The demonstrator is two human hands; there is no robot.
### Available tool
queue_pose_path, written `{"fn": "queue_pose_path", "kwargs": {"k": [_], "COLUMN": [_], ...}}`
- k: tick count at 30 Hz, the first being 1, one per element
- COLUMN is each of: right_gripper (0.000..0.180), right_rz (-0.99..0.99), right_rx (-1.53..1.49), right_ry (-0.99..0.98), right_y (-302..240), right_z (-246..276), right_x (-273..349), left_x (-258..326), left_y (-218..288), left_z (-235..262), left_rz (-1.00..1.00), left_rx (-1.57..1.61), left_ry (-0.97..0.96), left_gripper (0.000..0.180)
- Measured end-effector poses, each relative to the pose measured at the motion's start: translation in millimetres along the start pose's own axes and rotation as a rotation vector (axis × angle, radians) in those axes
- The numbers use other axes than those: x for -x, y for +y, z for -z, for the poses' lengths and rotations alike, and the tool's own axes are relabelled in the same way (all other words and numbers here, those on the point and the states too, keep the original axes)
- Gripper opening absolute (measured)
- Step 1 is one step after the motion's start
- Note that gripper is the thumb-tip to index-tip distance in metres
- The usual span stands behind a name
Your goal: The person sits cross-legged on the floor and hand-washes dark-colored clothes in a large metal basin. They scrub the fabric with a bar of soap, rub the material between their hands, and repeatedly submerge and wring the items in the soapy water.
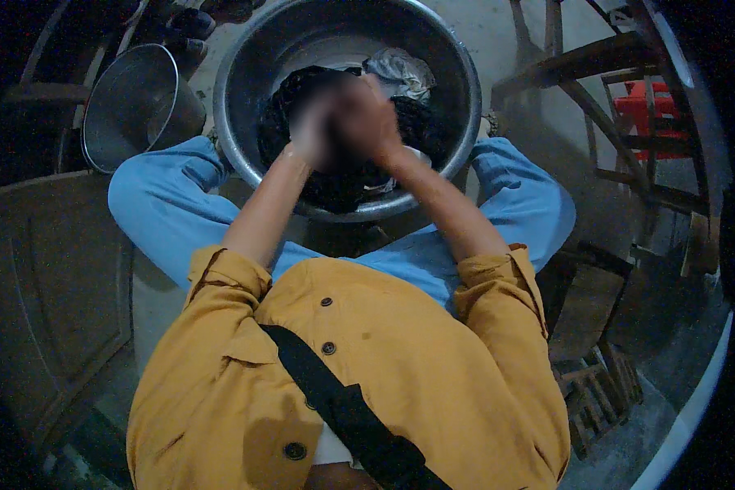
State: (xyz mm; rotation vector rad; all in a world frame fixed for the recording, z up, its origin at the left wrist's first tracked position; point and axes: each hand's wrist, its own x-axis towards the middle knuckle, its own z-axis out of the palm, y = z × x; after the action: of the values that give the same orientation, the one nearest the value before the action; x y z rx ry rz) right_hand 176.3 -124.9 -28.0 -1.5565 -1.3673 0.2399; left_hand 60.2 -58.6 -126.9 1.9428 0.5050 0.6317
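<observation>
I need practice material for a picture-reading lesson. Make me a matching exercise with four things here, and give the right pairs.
Column one:
1. Metal bucket
2. Dark cloth
3. Shirt
4. Metal basin

Column two:
A. Mustard yellow, sleeves rolled up
B. Round and wide, with the dark cloth inside it
C. To the left of the basin
D. Beneath the left hand and the right hand

Right pairs: 1-C, 2-D, 3-A, 4-B.
</observation>
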Motion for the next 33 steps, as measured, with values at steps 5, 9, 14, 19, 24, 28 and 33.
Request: {"fn": "queue_pose_path", "kwargs": {"k": [5,9,14,19,24,28,33], "right_gripper": [0.018,0.026,0.035,0.042,0.028,0.017,0.027], "right_rz": [0.243,0.098,0.127,-0.367,-0.418,-0.452,-0.178], "right_rx": [0.206,0.296,0.254,0.04,-0.131,-0.588,-0.079], "right_ry": [-0.06,-0.005,-0.069,-0.786,-0.638,-0.092,-0.268], "right_y": [39.0,30.9,26.9,16.7,38.2,53.8,29.1], "right_z": [-25.7,3.0,-19.1,45.6,67.8,75.2,16.4], "right_x": [15.1,2.6,13.6,-35.0,-35.9,-42.5,-4.6], "left_x": [0.6,-1.4,15.1,-23.5,-29.6,-20.0,-20.5], "left_y": [27.1,55.4,-23.6,67.2,51.0,70.2,79.4], "left_z": [-8.6,-8.0,-23.4,28.1,46.4,33.1,31.1], "left_rz": [0.198,0.294,0.218,0.016,-0.16,0.125,-0.2], "left_rx": [0.245,0.699,0.503,0.277,-0.121,0.13,0.172], "left_ry": [-0.024,-0.031,-0.174,-0.14,-0.359,-0.31,-0.096], "left_gripper": [0.031,0.03,0.026,0.023,0.024,0.025,0.031]}}
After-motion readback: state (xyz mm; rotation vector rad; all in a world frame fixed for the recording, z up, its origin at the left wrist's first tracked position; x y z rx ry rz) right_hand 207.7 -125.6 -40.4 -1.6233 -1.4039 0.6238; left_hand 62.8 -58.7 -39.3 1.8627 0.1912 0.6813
